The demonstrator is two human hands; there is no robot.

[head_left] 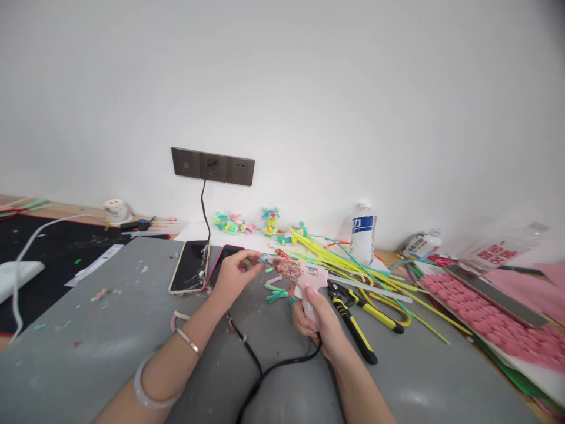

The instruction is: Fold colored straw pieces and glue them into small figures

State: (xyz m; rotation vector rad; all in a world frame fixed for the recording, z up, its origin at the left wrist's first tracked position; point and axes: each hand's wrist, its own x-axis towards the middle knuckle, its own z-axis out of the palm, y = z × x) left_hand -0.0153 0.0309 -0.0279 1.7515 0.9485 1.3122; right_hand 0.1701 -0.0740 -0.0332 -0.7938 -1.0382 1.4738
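My right hand point(315, 315) is wrapped round the handle of a pale pink hot glue gun point(314, 274), whose front is crusted with brownish residue. A clear glue stick point(371, 288) sticks out of its back end. The nozzle points left, toward my left hand point(236, 274). There the thumb and fingers are pinched together right by the nozzle, around something too small and hidden to make out. A bit of blue shows at the fingertips. Below the gun lie short green pipe cleaner pieces point(276, 294). Yellow-handled pliers point(353, 318) rest just right of my right hand.
Long yellow pipe cleaners point(344, 259) spread behind the gun, near a white bottle point(364, 235). Small pipe cleaner figures point(271, 222) stand by the wall. A phone point(189, 268) lies left, and a black cord point(286, 360) loops across the grey mat point(110, 353). Pink braided material point(489, 312) lies right.
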